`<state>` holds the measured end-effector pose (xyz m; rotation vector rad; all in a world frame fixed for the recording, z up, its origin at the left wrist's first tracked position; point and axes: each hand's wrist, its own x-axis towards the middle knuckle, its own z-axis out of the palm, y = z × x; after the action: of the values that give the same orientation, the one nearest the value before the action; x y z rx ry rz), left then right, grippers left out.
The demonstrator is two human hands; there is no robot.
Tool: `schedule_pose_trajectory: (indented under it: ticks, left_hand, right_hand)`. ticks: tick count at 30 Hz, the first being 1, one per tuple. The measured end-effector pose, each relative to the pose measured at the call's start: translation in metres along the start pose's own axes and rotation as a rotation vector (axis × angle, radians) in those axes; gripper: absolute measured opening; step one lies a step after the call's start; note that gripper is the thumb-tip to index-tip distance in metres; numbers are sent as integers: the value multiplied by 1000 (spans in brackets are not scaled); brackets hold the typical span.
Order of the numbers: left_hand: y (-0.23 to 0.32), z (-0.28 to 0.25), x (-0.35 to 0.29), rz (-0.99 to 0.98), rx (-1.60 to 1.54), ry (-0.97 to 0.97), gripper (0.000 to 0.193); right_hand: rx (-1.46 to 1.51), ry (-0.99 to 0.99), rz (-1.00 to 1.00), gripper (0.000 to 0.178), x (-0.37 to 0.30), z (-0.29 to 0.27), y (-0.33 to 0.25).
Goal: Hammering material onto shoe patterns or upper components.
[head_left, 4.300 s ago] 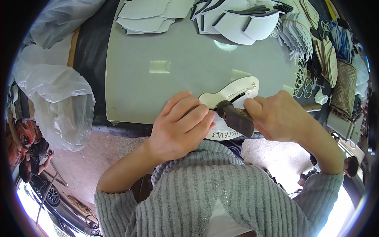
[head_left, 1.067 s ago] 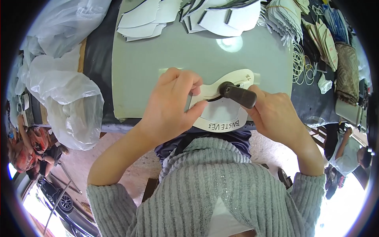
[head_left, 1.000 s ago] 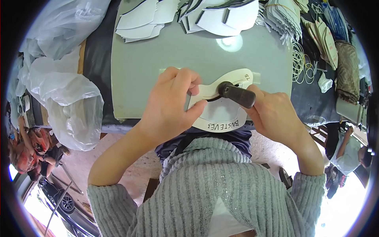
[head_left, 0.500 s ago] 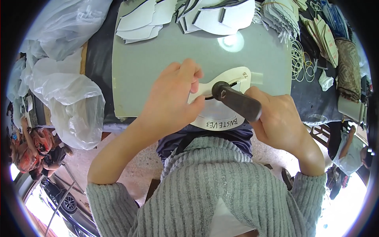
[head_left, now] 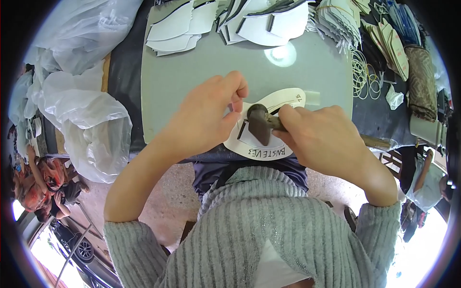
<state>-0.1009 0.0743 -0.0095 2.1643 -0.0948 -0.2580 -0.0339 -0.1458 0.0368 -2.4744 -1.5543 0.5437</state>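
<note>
My right hand [head_left: 321, 132] is wrapped round the handle of a hammer [head_left: 259, 127]. Its dark metal head is over a cream template [head_left: 261, 153] with a curved outline and handwriting on it. Within the template lies a white cut piece [head_left: 254, 138] with a dark edge, partly covered by the hammer. At the template's left edge is my left hand [head_left: 204, 115]. Its fingers are curled, the thumb brought up near the fingertips; whatever they may pinch is hidden.
The grey-green board [head_left: 192, 77] lies on a dark table. Stacked white pieces [head_left: 170, 24] with dark edges sit along its far side. Clear plastic bags [head_left: 86, 125] are at left; looped cord [head_left: 362, 74] and a patterned roll [head_left: 420, 81] at right. Other people sit farther off.
The hammer head has moved down and left onto the white piece, its handle now pointing right. My left thumb has drawn up toward the fingers. The template has shifted slightly.
</note>
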Motion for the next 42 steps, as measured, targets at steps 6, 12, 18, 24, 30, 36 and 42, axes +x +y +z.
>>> schedule_pose_trajectory:
  ticks: [6, 12, 18, 24, 30, 36, 42]
  left_hand:
    - [4, -1, 3, 22, -43, -17, 25]
    - [6, 2, -1, -4, 4, -4, 32]
    - [13, 3, 10, 2, 87, -57, 32]
    - [19, 1, 9, -48, 83, -78, 29]
    - [20, 2, 12, -33, 117, -67, 29]
    - [22, 2, 7, -42, 135, -55, 28]
    - [27, 14, 10, 77, 247, 42, 21]
  right_hand:
    - [24, -41, 22, 28, 1, 4, 0]
    - [226, 336, 119, 19, -15, -15, 16]
    - [358, 356, 372, 16, -55, 2, 53]
    - [445, 376, 431, 12, -68, 6, 52]
    - [348, 348, 220, 11, -51, -5, 31]
    - [31, 96, 191, 21, -37, -1, 32]
    - [38, 83, 245, 28, -46, 17, 30]
